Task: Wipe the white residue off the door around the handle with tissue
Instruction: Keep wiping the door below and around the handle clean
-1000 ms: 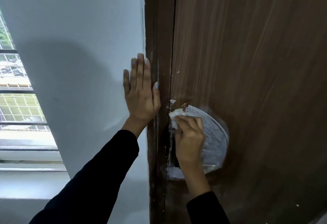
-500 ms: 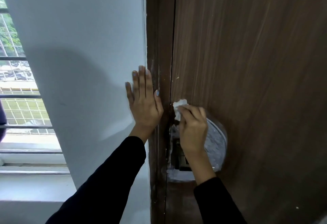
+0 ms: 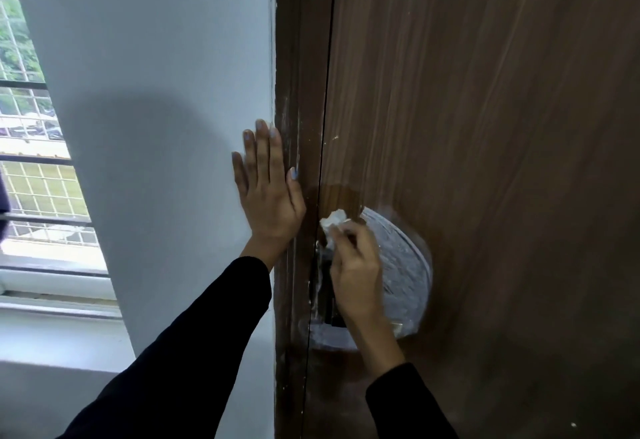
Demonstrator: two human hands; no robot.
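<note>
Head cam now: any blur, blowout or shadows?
Head view: right hand and tissue smeared by motion blur; left hand sharp, flat on the wall; window overexposed at left; soft shadow on the wall; door dim, lines bowed by wide-angle.

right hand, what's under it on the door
The right hand presses a crumpled tissue to the door, over a round whitish patch. The handle itself is mostly covered.

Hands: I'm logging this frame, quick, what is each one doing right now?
Left hand: open, flat on the white wall, holding nothing.
Right hand: closed on the tissue, against the door.
</note>
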